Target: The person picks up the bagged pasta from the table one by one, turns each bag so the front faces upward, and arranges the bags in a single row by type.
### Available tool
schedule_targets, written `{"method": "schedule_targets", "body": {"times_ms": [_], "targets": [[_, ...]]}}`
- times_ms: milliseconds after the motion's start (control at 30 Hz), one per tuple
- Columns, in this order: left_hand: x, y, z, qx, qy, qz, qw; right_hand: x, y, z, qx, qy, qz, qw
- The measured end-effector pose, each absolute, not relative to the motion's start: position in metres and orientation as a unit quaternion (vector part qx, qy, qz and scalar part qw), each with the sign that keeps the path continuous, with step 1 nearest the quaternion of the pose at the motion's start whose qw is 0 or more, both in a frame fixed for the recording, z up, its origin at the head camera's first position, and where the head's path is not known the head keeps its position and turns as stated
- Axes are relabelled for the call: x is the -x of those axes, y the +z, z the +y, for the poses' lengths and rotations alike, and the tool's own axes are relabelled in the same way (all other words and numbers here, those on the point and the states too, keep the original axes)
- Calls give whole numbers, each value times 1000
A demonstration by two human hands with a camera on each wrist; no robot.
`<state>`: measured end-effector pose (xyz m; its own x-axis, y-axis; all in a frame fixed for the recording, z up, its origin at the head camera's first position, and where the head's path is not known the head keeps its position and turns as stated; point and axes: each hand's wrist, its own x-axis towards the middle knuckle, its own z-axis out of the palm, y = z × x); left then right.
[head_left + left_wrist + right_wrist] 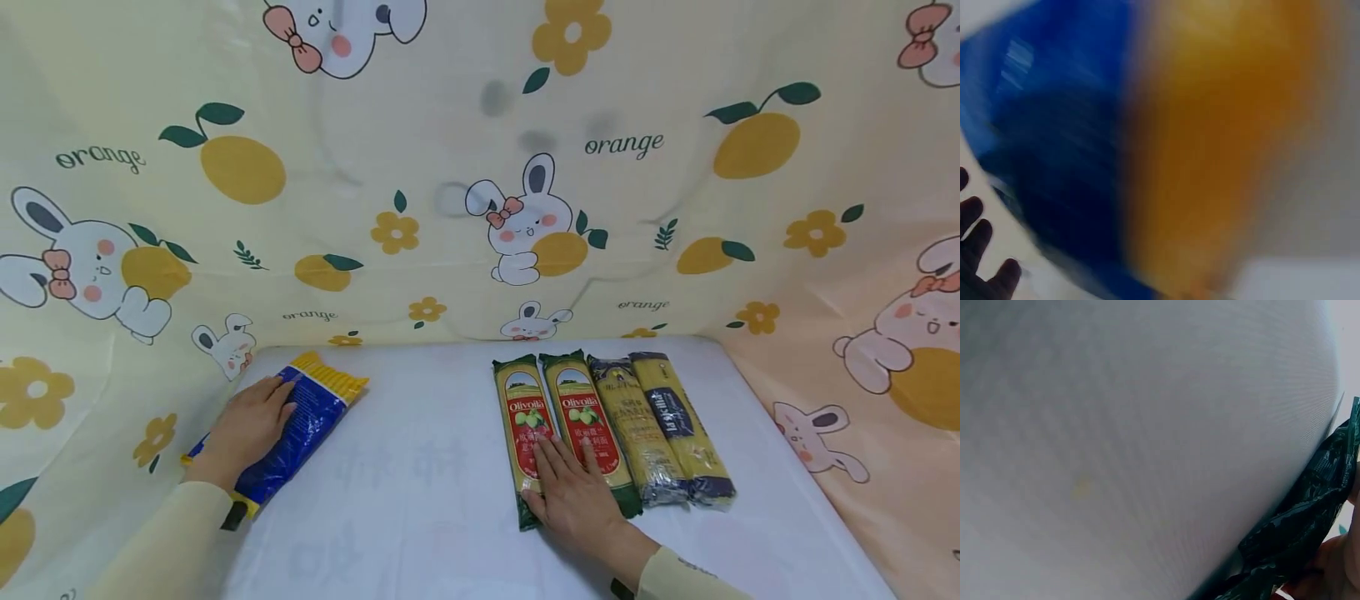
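Note:
My left hand rests on a blue and yellow plastic package lying slanted at the table's left side. In the left wrist view its spread fingers show beside the blurred blue part. On the right, two Olivoilà pasta packs with red labels and green ends lie side by side. Across their lower halves lies my right hand, fingers extended and touching the wrappers. A crumpled dark green pack end is close to that hand in the right wrist view.
Right of the Olivoilà packs lie a gold pasta pack and a yellow pack with a dark blue label, all in one row. The white table is backed by a curtain printed with rabbits and oranges.

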<state>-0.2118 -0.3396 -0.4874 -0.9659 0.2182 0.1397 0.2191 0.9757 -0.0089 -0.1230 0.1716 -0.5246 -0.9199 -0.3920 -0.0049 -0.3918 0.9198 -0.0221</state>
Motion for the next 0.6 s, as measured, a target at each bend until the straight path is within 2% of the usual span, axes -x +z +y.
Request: {"method": "schedule_targets", "body": {"times_ms": [67, 233, 400, 600], "targets": [[206, -494, -357, 102, 2, -993, 65, 124, -523, 171, 197, -11, 980, 13], [197, -505, -379, 73, 2, -997, 4, 124, -524, 170, 207, -17, 978, 2], [196, -509, -379, 64, -44, -996, -38, 123, -523, 170, 213, -22, 977, -8], [203, -516, -365, 55, -82, -994, -44, 121, -520, 168, 196, -16, 980, 13]]}}
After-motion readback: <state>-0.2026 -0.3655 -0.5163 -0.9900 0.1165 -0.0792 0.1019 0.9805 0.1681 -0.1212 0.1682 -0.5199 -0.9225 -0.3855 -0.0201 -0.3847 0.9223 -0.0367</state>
